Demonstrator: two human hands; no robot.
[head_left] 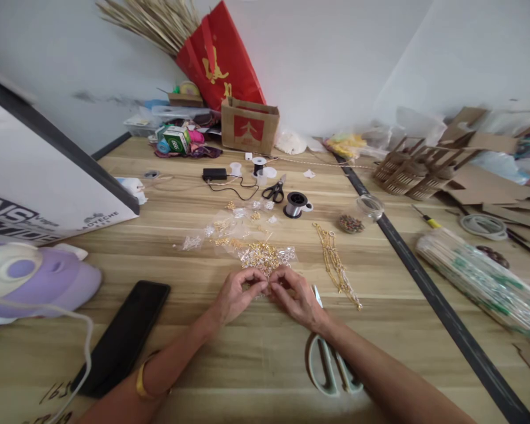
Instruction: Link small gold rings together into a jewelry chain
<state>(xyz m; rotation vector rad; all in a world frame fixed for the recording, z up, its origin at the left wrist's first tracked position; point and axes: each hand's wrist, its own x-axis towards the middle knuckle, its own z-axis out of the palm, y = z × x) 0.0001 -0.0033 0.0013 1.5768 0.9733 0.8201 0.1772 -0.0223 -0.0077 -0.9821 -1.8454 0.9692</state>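
Note:
My left hand and my right hand meet over the wooden table, each with thumb and forefinger pinched together. Whatever lies between the fingertips is too small to make out. Just beyond them spreads a heap of gold and silver beads, partly on clear plastic bags. Small silver rings lie at its right side. Scissors with pale green handles rest under my right forearm, which covers part of them. Gold chains are laid out to the right of my right hand.
A black phone lies left of my left forearm, beside a purple and white device. Farther back are a wire spool, black scissors and a jar of dark beads. Packaged sticks lie at the right.

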